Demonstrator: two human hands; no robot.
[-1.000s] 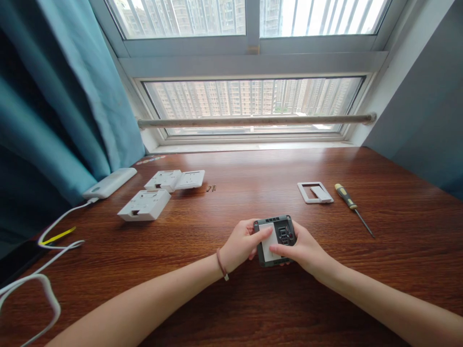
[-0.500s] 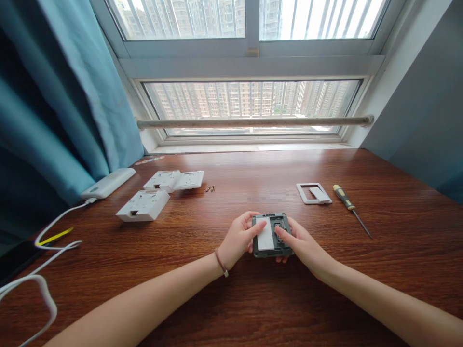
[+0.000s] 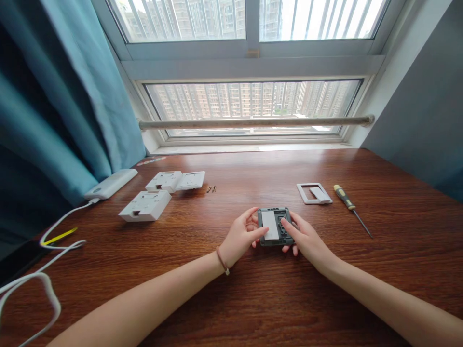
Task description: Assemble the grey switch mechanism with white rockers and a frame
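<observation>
Slightly farther forward now is the grey switch module (image 3: 278, 224). Left hand (image 3: 238, 237) and right hand (image 3: 309, 242) grip its sides.

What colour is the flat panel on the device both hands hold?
The panel is white, best seen in the head view.

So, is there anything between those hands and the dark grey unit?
Nothing visible: the left hand and right hand both hold the dark grey unit directly. The white frame and screwdriver lie beyond it to the right, out of the way.
</observation>
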